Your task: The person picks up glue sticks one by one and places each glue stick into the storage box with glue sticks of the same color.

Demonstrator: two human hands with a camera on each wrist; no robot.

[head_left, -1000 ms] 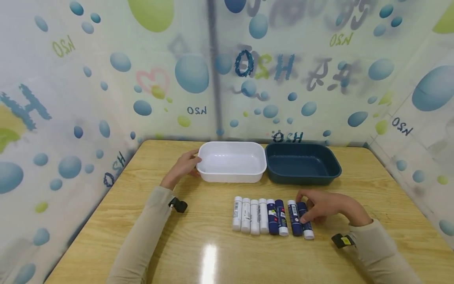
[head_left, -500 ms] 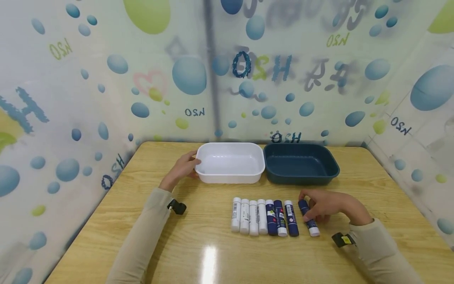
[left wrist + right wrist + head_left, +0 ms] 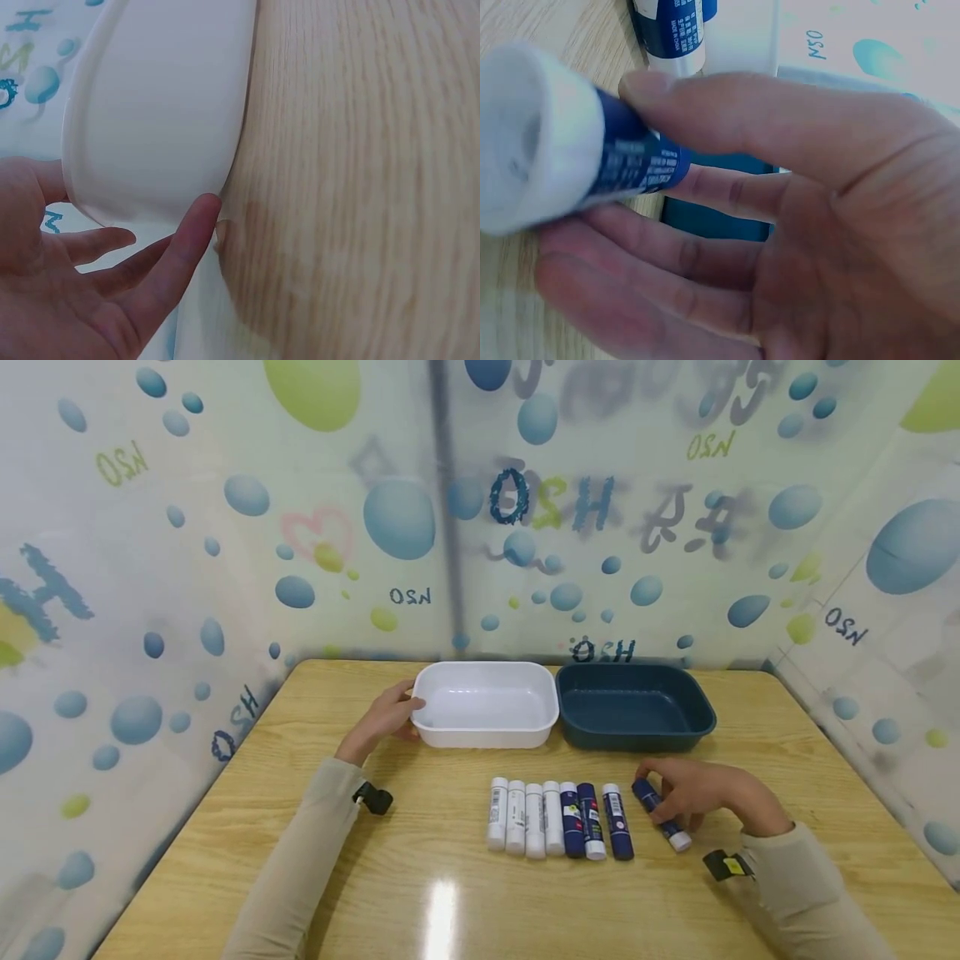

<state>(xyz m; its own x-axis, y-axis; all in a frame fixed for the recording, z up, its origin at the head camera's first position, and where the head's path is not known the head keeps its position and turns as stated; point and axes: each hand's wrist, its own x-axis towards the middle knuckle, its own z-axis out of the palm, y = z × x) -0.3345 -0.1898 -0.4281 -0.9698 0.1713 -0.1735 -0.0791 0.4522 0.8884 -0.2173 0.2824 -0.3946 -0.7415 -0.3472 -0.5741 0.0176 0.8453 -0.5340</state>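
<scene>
One blue tube with a white end (image 3: 648, 797) lies aslant in the right hand (image 3: 697, 789), right of the row. Surface: light wood-grain table (image 3: 570, 910) with a glare patch near. Room: pale wall covering (image 3: 480, 577) on the far, left and right sides, printed with blue and green drops and lettering. Right hand: thumb and fingers pinch the tube. Left hand (image 3: 386, 710): thumb over the rim, gripping the left end of the white tray (image 3: 483, 739). Count: four white tubes (image 3: 534, 821), three further blue tubes (image 3: 591, 822), and two trays, the dark blue tray (image 3: 630, 742) at right.
</scene>
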